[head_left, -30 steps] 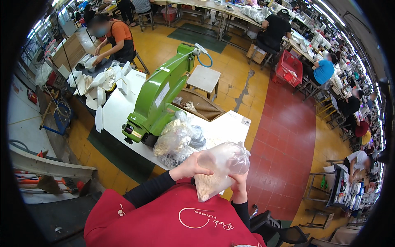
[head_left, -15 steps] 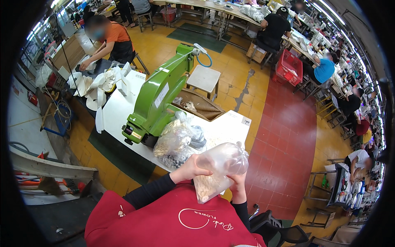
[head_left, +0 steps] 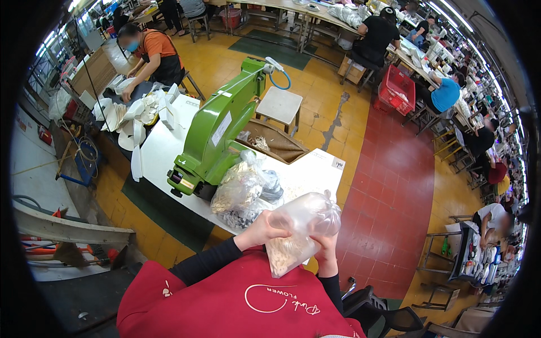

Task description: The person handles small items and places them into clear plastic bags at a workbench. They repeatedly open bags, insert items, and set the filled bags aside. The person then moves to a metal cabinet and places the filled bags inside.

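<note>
Close to my chest I hold a clear plastic bag (head_left: 307,217), puffed out at its top, with small cream-coloured pieces gathered in its lower corner. My left hand (head_left: 264,231) pinches its left side between thumb and fingers. On its right side my right hand (head_left: 326,246) grips it, with the thumb in front and most fingers hidden behind. Just beyond my left hand, more clear bags (head_left: 239,183) filled with cream and grey pieces lie at the edge of a white table (head_left: 315,169). A large green machine (head_left: 211,135) stands on that table behind them.
A brown fabric-lined bin (head_left: 282,147) with scraps adjoins the table's far side, near a white-topped stool (head_left: 280,104). At the far left a co-worker in orange (head_left: 160,48) handles white cut pieces (head_left: 127,115). A red crate (head_left: 396,90) stands farther right. A black chair (head_left: 389,315) is at my right.
The bag has shifted very slightly between my hands, its puffed top wrinkling a little differently. The co-worker in orange has moved their head and hands. My grip looks the same.
</note>
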`<state>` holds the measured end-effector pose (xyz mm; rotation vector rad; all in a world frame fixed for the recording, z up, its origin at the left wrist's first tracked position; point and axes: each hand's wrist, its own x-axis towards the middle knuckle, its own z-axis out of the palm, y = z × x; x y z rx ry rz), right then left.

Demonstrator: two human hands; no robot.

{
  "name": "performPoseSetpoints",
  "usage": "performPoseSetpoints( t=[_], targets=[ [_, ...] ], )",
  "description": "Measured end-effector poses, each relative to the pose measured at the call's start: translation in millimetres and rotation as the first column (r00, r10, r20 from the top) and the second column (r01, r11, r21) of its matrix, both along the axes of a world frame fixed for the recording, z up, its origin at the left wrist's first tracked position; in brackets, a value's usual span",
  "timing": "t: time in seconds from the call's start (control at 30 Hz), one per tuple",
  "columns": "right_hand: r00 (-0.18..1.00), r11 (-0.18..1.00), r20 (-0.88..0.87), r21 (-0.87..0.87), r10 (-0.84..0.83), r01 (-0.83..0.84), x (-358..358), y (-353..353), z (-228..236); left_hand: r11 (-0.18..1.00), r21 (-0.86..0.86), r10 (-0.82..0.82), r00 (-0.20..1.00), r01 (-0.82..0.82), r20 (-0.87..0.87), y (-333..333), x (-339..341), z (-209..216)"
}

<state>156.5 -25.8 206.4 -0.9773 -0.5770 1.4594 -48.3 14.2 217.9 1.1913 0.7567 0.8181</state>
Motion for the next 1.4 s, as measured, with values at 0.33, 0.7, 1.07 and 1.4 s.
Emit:
performPoseSetpoints(
  t=[0.33,0.7,1.07,1.4],
  targets=[
    [1.0,1.0,0.003,0.007,0.003,-0.003,-2.2,1.0,0.4,0.999,0.003,0.033,0.999,-0.033,-0.034,-2.3,2.0,1.2],
    [0.999,0.998,0.006,-0.038,-0.04,0.041,-4.1,-2.3,-4.5,0.994,0.016,-0.104,0.993,0.105,-0.053,3.8,-4.1,-7.8],
    [0.986,0.998,0.158,0.038,-0.06,0.054,-27.7,5.2,41.5,0.962,0.271,0.011,0.992,-0.044,0.123,34.6,-7.9,91.8],
    [0.713,0.906,0.648,0.422,-0.268,-0.043,-10.1,1.1,70.9,0.919,0.337,0.237,0.97,-0.203,-0.061,25.9,4.4,99.7]
  ],
)
